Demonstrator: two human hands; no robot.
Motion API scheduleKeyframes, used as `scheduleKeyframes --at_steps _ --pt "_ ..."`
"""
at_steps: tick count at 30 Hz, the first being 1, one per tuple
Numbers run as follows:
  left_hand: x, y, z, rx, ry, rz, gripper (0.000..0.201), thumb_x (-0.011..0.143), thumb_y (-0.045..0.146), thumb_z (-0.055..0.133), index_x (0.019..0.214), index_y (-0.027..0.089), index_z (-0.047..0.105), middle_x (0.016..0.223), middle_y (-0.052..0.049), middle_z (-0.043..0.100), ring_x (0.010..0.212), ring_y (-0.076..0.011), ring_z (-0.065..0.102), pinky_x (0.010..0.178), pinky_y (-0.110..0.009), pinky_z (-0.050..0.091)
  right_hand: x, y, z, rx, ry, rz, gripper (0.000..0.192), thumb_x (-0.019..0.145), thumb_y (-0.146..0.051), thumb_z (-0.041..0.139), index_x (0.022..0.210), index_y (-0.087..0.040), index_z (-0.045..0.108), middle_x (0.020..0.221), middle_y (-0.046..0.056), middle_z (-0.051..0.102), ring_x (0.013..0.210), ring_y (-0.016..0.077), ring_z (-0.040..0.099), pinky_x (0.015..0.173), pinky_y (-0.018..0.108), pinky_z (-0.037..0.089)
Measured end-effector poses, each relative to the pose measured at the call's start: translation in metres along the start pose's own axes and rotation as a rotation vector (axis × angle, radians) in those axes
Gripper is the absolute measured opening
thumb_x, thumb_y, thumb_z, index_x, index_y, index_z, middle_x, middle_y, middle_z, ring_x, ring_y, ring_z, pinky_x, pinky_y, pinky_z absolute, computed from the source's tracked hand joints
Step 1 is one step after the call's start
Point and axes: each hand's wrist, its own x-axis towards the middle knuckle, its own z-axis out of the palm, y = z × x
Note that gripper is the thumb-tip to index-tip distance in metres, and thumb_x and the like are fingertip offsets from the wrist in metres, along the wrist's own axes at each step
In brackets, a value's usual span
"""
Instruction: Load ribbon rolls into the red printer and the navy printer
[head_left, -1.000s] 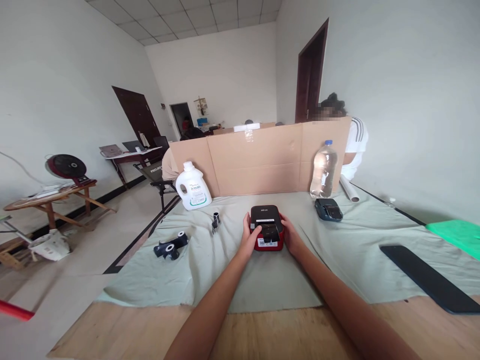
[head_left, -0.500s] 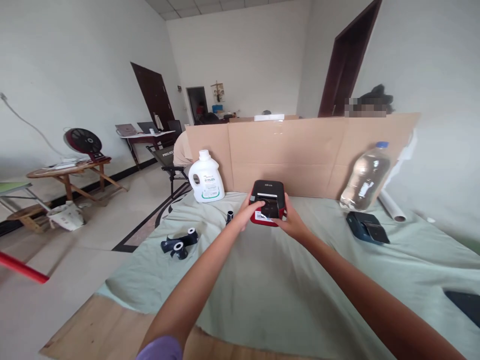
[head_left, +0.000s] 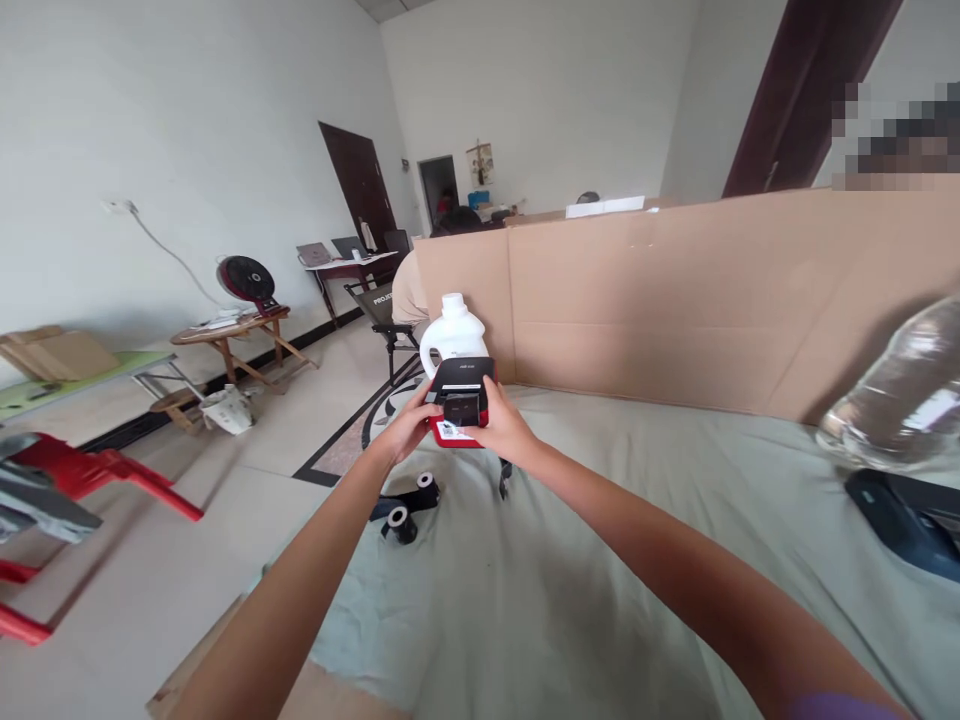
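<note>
Both hands grip the printer (head_left: 474, 378), a black-topped unit with a red body, between them near the left edge of the bench (head_left: 337, 697), toward its far left corner. The left hand (head_left: 407, 428) closes on its left side, thumb on the front; the right hand (head_left: 508, 420) clasps the right side, its thumb lying low on the front by the white label. The printer appears held up above the green cloth (head_left: 570, 600), its top covering the lower part of the white jug (head_left: 459, 328) standing at the far left corner. Nearer, by the left edge, are two dark rolls, the front roll (head_left: 403, 527) and the back roll (head_left: 427, 487), with a dark strip (head_left: 505, 480) just below the right hand. A cardboard screen (head_left: 637, 310) stands along the far edge. Toward the right edge, a clear bottle (head_left: 885, 390) tilts near the screen, and a second dark unit (head_left: 904, 515) lies in front of it, cut off by the view. On the floor left of the bench stands a red stool (head_left: 139, 475), and beyond it a fan (head_left: 246, 278) sits on a small wooden table (head_left: 217, 332).
</note>
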Motion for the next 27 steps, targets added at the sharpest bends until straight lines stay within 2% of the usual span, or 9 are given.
scheduleKeyframes --at_steps 5,10,14,18,20,22,23,25,27 --pt "0.000 -0.024 -0.026 -0.016 0.060 -0.082 0.074 0.065 0.017 0.064 0.139 0.024 0.058 0.104 -0.002 0.074 0.087 -0.0203 0.065 0.076 -0.030 0.050 0.009 0.019 0.029 -0.087 -0.030 0.171 0.111 0.056 -0.038 0.090 0.152 -0.025 0.037 0.154 0.016 0.037 0.131 0.0428 0.049 0.105 0.055 0.044" --pt "0.013 -0.051 -0.025 -0.046 0.134 -0.101 0.073 0.060 0.018 0.055 0.133 0.020 0.061 0.102 -0.003 0.074 0.080 -0.0204 0.063 0.070 -0.031 0.050 0.009 0.026 0.030 -0.305 -0.072 0.268 0.080 0.061 -0.033 0.087 0.133 -0.019 0.055 0.129 0.019 0.057 0.112 0.0410 0.061 0.092 0.052 0.050" --pt "0.018 -0.061 -0.019 -0.054 0.148 -0.086 0.073 0.056 0.016 0.050 0.127 0.017 0.064 0.102 -0.005 0.074 0.088 -0.0234 0.066 0.076 -0.035 0.055 0.002 0.020 0.032 -0.384 -0.071 0.306 0.084 0.062 -0.031 0.087 0.137 -0.021 0.052 0.128 0.017 0.058 0.109 0.0365 0.063 0.090 0.045 0.050" --pt "0.018 -0.045 -0.016 0.162 0.286 -0.094 0.061 0.061 0.016 0.051 0.120 0.013 0.066 0.115 -0.011 0.072 0.113 -0.0299 0.065 0.097 -0.045 0.053 -0.006 -0.004 0.023 -0.578 -0.206 0.329 0.090 0.073 -0.037 0.080 0.150 -0.015 0.039 0.137 0.022 0.054 0.118 0.0361 0.061 0.092 0.041 0.050" --pt "0.009 -0.033 -0.012 0.235 0.372 -0.053 0.059 0.069 0.016 0.051 0.127 0.014 0.062 0.135 -0.011 0.064 0.137 -0.0306 0.050 0.115 -0.046 0.039 -0.017 -0.016 0.004 -0.625 -0.264 0.290 0.081 0.074 -0.035 0.078 0.145 -0.013 0.046 0.134 0.020 0.059 0.122 0.0351 0.059 0.098 0.041 0.048" --pt "-0.011 -0.025 -0.002 0.407 0.386 0.108 0.060 0.077 0.017 0.050 0.137 0.017 0.056 0.153 -0.008 0.050 0.153 -0.0270 0.025 0.126 -0.045 0.019 -0.039 -0.020 -0.029 -0.630 -0.300 0.232 0.064 0.076 -0.032 0.076 0.135 -0.015 0.059 0.128 0.017 0.064 0.121 0.0322 0.061 0.102 0.039 0.046" --pt "-0.024 -0.024 0.006 0.567 0.338 0.235 0.060 0.081 0.017 0.049 0.140 0.018 0.053 0.158 -0.006 0.044 0.156 -0.0256 0.016 0.128 -0.045 0.011 -0.055 -0.019 -0.050 -0.637 -0.322 0.200 0.055 0.078 -0.031 0.074 0.130 -0.016 0.063 0.127 0.015 0.066 0.119 0.0305 0.062 0.102 0.038 0.046" --pt "-0.054 -0.031 0.032 0.907 0.078 0.506 0.058 0.087 0.018 0.047 0.145 0.020 0.050 0.159 -0.005 0.042 0.157 -0.0253 0.010 0.128 -0.050 0.006 -0.095 -0.013 -0.101 -0.690 -0.285 0.206 0.045 0.082 -0.029 0.069 0.125 -0.015 0.067 0.125 0.014 0.069 0.117 0.0291 0.064 0.103 0.038 0.046" --pt "-0.084 -0.046 0.070 1.098 -0.230 0.630 0.057 0.091 0.017 0.042 0.147 0.022 0.047 0.158 -0.005 0.045 0.157 -0.0244 0.015 0.128 -0.053 0.009 -0.144 -0.007 -0.158 -0.794 -0.195 0.270 0.035 0.083 -0.026 0.067 0.116 -0.015 0.071 0.119 0.013 0.072 0.112 0.0272 0.066 0.102 0.037 0.047"
